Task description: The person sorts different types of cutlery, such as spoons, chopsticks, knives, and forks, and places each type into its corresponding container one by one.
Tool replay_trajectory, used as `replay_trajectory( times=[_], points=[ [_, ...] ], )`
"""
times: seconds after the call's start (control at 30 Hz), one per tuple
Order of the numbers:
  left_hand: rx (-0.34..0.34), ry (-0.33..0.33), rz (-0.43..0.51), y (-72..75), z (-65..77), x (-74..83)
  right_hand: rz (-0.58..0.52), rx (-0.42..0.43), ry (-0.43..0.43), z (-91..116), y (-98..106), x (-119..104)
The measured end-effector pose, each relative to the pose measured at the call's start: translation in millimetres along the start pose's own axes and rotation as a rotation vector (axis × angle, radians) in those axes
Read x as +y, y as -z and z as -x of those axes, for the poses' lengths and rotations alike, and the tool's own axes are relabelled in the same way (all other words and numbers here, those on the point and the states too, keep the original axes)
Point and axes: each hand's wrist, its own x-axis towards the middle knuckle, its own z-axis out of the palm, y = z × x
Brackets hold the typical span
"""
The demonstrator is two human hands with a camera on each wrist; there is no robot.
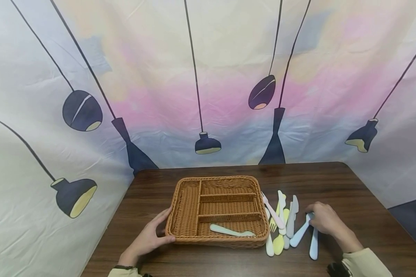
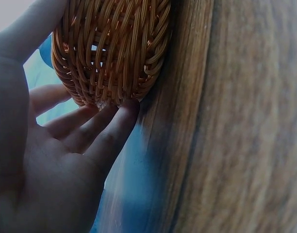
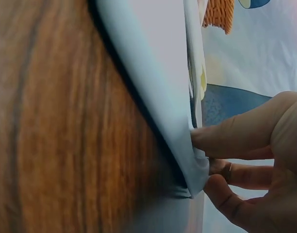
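Note:
At the left end of a wicker basket (image 1: 228, 241), my left hand (image 1: 151, 235) touches the outer wall, thumb near the front corner. In the left wrist view, fairly straight fingers (image 2: 112, 133) rest against the weave. A mint-green fork (image 1: 230, 231) lies in the basket's front compartment. My right hand (image 1: 324, 218) pinches the far end of a light blue utensil (image 1: 313, 246) on the table; its head is hidden by the fingers. In the right wrist view, its pale handle (image 3: 153, 73) looms close. Beside it lies another light blue utensil (image 1: 299, 234).
Between basket and right hand lies a loose cluster of plastic cutlery: a pink fork (image 1: 274, 211), a yellow spoon (image 1: 278, 244), a grey knife (image 1: 292, 219) and several others, some overlapping. The dark wooden table (image 1: 228, 261) meets a printed cloth backdrop (image 1: 228, 96) behind.

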Motion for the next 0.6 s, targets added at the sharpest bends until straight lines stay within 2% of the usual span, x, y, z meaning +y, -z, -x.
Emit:
replay_trajectory(
  times=[0.2,0.47,0.6],
  points=[
    [-0.006,0.007,0.001,0.4,-0.1,0.8,0.008,-0.037,0.023,1,2,4],
    [0.0,0.008,-0.006,0.4,-0.1,0.2,-0.015,-0.097,0.123,-1,1,10],
    [0.005,0.005,-0.012,-0.2,0.3,0.3,-0.018,-0.108,0.127,-2,0,11]
  ],
)
